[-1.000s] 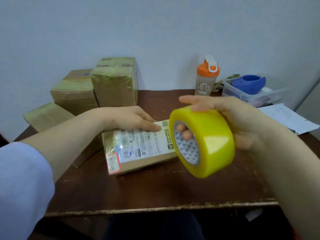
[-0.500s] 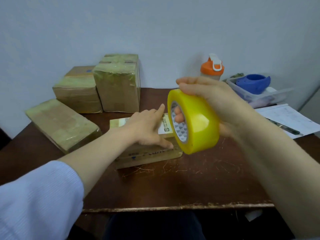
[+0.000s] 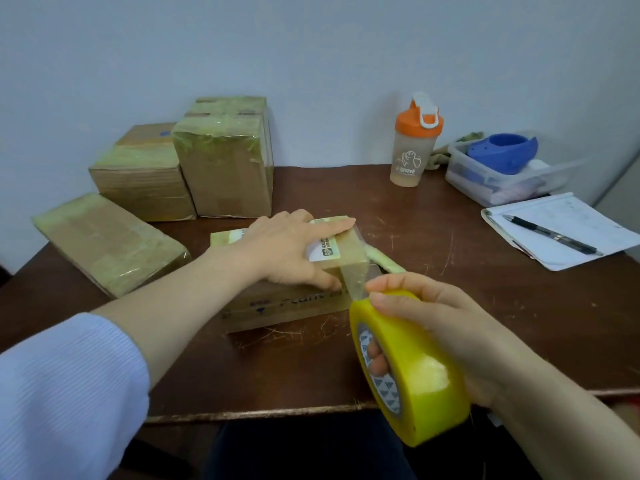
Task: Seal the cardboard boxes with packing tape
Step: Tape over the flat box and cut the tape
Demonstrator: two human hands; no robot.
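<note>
In the head view, the left hand (image 3: 294, 247) lies flat on top of the box (image 3: 287, 306) in the middle of the table (image 3: 485, 265). Its fingers are straight and press down, and the thumb is on the near side. The right hand (image 3: 460, 334) holds the yellow roll (image 3: 426, 386), with fingers poked through its hole and the thumb on top. A moment ago the roll was up high, right next to the box's right end. Now it has come down and toward the person, close to the table's front edge. A clear strip (image 3: 355, 271) runs tight from the box's right end to the roll. So the tape end looks stuck on, and sealing this box has only just begun. The strip likely needs laying along the box and rubbing flat. The other boxes (image 3: 221, 174) at the back left already look shiny with tape. A bottle (image 3: 414, 150), a tub (image 3: 485, 181) and a pad (image 3: 571, 233) with a pen (image 3: 550, 234) sit at the right.
</note>
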